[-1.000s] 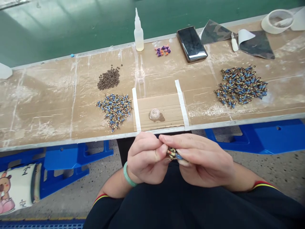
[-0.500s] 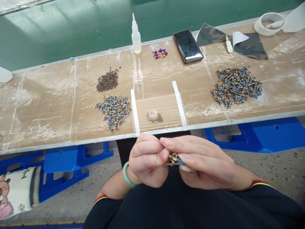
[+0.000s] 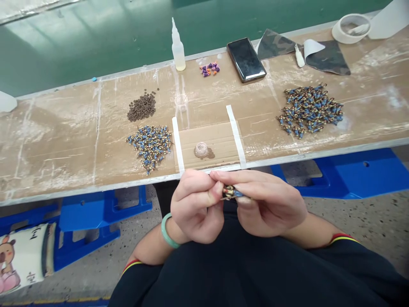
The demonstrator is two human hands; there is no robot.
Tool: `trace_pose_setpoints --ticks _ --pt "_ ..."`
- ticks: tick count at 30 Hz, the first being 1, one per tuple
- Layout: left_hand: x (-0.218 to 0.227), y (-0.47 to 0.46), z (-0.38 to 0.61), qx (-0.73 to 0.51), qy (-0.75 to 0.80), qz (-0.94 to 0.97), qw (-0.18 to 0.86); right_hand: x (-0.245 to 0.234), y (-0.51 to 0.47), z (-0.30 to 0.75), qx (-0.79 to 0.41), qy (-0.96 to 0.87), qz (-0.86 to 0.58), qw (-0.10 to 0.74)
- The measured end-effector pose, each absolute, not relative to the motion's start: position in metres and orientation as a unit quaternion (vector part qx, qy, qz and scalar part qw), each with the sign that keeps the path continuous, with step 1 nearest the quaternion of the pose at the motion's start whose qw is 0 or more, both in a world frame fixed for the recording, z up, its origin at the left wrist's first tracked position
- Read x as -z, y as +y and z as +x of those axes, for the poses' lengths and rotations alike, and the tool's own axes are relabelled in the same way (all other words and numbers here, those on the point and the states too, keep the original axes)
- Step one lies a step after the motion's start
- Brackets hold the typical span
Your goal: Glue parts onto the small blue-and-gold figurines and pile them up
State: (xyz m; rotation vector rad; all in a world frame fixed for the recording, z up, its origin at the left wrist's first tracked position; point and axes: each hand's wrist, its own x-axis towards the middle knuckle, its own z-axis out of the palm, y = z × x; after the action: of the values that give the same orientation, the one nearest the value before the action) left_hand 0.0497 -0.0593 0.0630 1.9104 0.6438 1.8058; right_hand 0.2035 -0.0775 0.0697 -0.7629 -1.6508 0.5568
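My left hand (image 3: 196,204) and my right hand (image 3: 270,202) meet over my lap, just below the table's front edge. Both pinch a tiny blue, yellow and dark figurine (image 3: 230,192) between their fingertips. A green bangle sits on my left wrist. On the cardboard-covered table (image 3: 64,140), a small pile of the same figurines (image 3: 150,143) lies left of centre and a bigger pile (image 3: 309,111) lies to the right. A heap of small brown pieces (image 3: 142,106) sits behind the left pile. A small clear cap (image 3: 201,149) stands between two white tape strips.
At the table's far edge stand a clear glue bottle (image 3: 177,44), a few purple and orange bits (image 3: 209,68), a black phone (image 3: 246,59), camouflage fabric scraps (image 3: 329,57) and a tape roll (image 3: 349,27). Blue plastic stools (image 3: 96,213) stand under the table.
Both hands have kept pinching the figurine and shifted slightly up towards the table edge. The view has drifted a little, nothing on the table has moved.
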Motion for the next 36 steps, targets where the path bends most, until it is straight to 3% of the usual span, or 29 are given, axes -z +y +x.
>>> trace_pose_setpoints --ticks 6,10,14,36 --pt "-0.061 -0.062 0.046 -0.641 0.211 0.692 0.255 -0.069 -0.079 0.189 -0.235 -0.665 -0.288 0.648" --pt "-0.059 -0.064 0.043 -0.631 0.232 0.631 0.387 -0.077 -0.076 0.172 -0.323 -0.517 -0.332 0.720" --pt "-0.063 -0.065 0.047 -0.618 0.284 0.582 0.446 -0.086 -0.071 0.164 -0.427 -0.398 -0.355 0.730" --pt "-0.057 -0.075 0.059 -0.628 0.300 0.585 0.416 -0.088 -0.078 0.167 -0.397 -0.396 -0.374 0.738"
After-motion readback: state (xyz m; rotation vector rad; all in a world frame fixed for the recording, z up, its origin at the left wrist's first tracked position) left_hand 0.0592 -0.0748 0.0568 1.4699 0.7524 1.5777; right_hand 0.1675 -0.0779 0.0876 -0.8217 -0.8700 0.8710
